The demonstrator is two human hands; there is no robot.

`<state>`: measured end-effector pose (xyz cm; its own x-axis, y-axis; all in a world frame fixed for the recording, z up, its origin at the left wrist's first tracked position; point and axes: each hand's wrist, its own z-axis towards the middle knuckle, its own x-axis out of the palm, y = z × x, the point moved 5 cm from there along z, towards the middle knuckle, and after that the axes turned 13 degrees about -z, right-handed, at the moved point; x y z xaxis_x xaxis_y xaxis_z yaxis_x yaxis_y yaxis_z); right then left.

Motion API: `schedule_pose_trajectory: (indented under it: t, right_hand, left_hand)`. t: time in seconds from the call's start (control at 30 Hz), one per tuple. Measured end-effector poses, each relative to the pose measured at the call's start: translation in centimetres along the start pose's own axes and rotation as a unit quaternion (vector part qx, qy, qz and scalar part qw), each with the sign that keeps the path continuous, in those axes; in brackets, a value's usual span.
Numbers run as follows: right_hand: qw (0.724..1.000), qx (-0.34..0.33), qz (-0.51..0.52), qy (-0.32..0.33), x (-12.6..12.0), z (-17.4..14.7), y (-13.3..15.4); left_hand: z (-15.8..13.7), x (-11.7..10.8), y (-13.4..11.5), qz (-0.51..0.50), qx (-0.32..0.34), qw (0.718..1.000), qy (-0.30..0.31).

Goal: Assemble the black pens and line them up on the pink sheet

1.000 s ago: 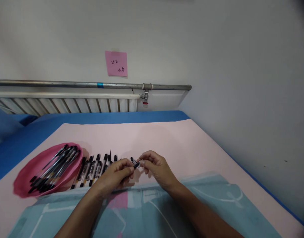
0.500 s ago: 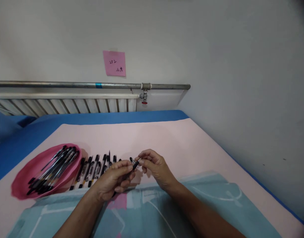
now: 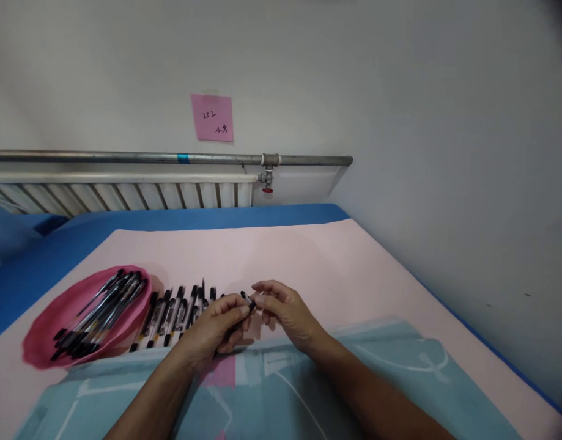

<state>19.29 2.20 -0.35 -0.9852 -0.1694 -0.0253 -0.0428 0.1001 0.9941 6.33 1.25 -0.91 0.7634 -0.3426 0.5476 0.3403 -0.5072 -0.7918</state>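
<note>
My left hand [image 3: 221, 321] is closed around a black pen [image 3: 252, 305], which slants up to the right out of the fist. At the pen's upper end, the thumb and fingers of my right hand [image 3: 287, 313] are pinched together; the exact part they grip is partly hidden. Just left of my left hand, several clear-barrelled pens with black ends [image 3: 169, 321] lie side by side on the pink surface [image 3: 285, 253]. My left hand covers part of that row.
A pink oval basket [image 3: 35, 349] at the left holds a bundle of black pens [image 3: 104, 315]. A teal cloth [image 3: 381, 360] lies along the front edge. Behind the table run a radiator [image 3: 147, 194] and a metal pipe [image 3: 138, 157]; a wall [image 3: 468, 183] borders the right.
My left hand has shifted slightly up along the pen, so less of it shows between the hands. The right hand stays at the pen's end, its fingers slightly lower.
</note>
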Motion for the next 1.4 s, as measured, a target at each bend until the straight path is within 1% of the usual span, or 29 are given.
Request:
schedule_pose_trajectory:
  t: [0.07,0.1,0.17,0.3,0.37,0.47,0.57,0.7,0.87,1.03,1.1,1.23,1.3,1.4]
  right_hand:
    - [1.000,-0.001,0.010,0.028,0.32,-0.04,-0.04]
    - [0.999,-0.002,0.012,0.032,0.40,-0.06,-0.04]
    - [1.000,-0.003,0.001,0.021,0.40,-0.04,-0.08]
    - [0.998,-0.005,-0.052,-0.020,0.08,-0.04,-0.19]
    - [0.998,-0.009,-0.066,-0.010,0.10,-0.10,-0.15]
    - [0.998,-0.009,-0.054,0.018,0.28,-0.26,0.06]
    - [0.999,-0.015,-0.033,0.005,0.22,-0.38,0.38]
    - [0.999,-0.012,-0.040,-0.009,0.15,-0.32,0.32]
    - [0.998,0.011,-0.057,0.005,0.01,-0.20,-0.11]
    - [0.999,-0.004,-0.014,0.035,0.23,-0.24,0.16]
    - [1.000,-0.008,-0.016,0.025,0.15,-0.23,0.21]
    - [0.998,0.002,-0.065,-0.009,-0.20,-0.15,-0.07]
    - [0.997,0.006,-0.071,-0.006,-0.21,-0.11,-0.20]
    - [0.999,0.001,-0.040,0.009,-0.13,-0.07,-0.16]
  left_hand:
    - [-0.09,0.05,-0.08,-0.001,-0.002,1.000,-0.003]
    - [-0.12,0.05,-0.12,-0.001,-0.001,1.000,-0.005]
    - [-0.12,0.06,-0.15,0.001,-0.002,1.000,-0.008]
    - [-0.04,0.14,-0.13,0.013,-0.008,1.000,-0.012]
    - [-0.05,0.18,-0.17,0.012,-0.006,1.000,-0.013]
    - [-0.16,0.16,-0.22,0.008,-0.008,1.000,-0.017]
    - [-0.27,0.16,-0.21,0.012,-0.017,1.000,-0.022]
    - [-0.29,0.19,-0.17,0.025,-0.025,0.999,-0.038]
    - [-0.15,0.36,-0.11,0.050,-0.006,0.999,-0.019]
    - [-0.26,0.21,-0.18,0.028,-0.007,1.000,-0.012]
    - [-0.28,0.18,-0.27,0.033,-0.004,0.999,-0.013]
    - [-0.17,0.13,-0.40,0.069,0.000,0.997,-0.038]
    - [-0.16,0.23,-0.40,0.068,-0.005,0.997,-0.040]
    - [-0.22,0.26,-0.34,0.050,-0.010,0.998,-0.039]
